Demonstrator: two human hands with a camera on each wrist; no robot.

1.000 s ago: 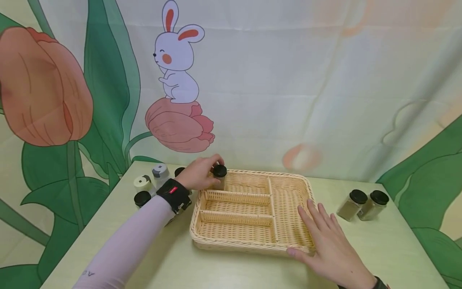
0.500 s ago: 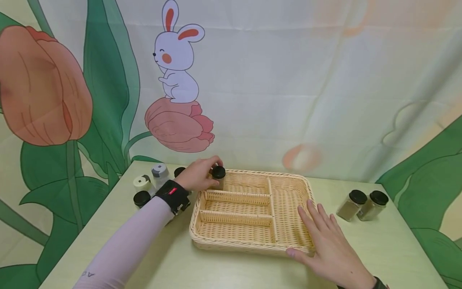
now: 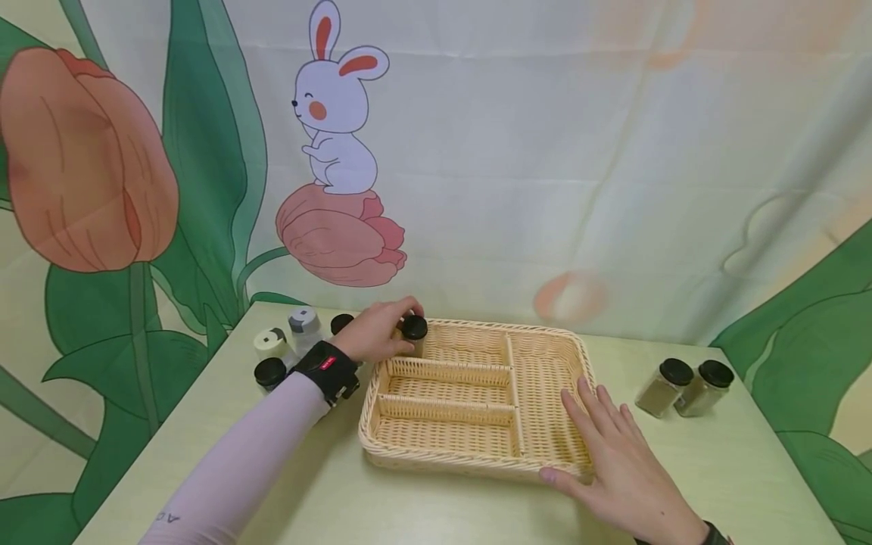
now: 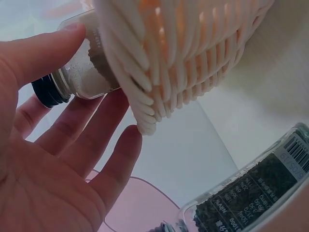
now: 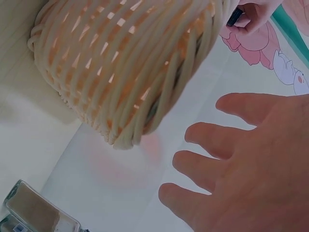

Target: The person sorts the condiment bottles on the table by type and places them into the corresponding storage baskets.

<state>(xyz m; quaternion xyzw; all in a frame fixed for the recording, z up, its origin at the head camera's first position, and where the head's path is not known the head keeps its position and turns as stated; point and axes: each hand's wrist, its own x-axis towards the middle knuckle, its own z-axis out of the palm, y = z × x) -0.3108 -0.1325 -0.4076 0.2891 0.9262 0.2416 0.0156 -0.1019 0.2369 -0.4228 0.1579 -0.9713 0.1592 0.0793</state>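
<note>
- Head view: the left hand (image 3: 373,335) grips a black-capped jar (image 3: 412,334) in the far-left compartment of the wicker basket (image 3: 477,456).
- Left wrist view alone shows the thumb and fingers (image 4: 72,125) curled around that jar's glass body (image 4: 79,77), with a dark-spice jar (image 4: 251,188) just behind the hand.
- The right hand (image 3: 616,462) lies flat, fingers spread, on the basket's near-right rim; two jars (image 3: 683,386) stand on the counter (image 3: 749,462) to its right.

bright even light, soft shadows, blurry wrist close-ups.

Left hand (image 3: 373,333) on jar (image 3: 412,334) in basket (image 3: 477,454)
</note>
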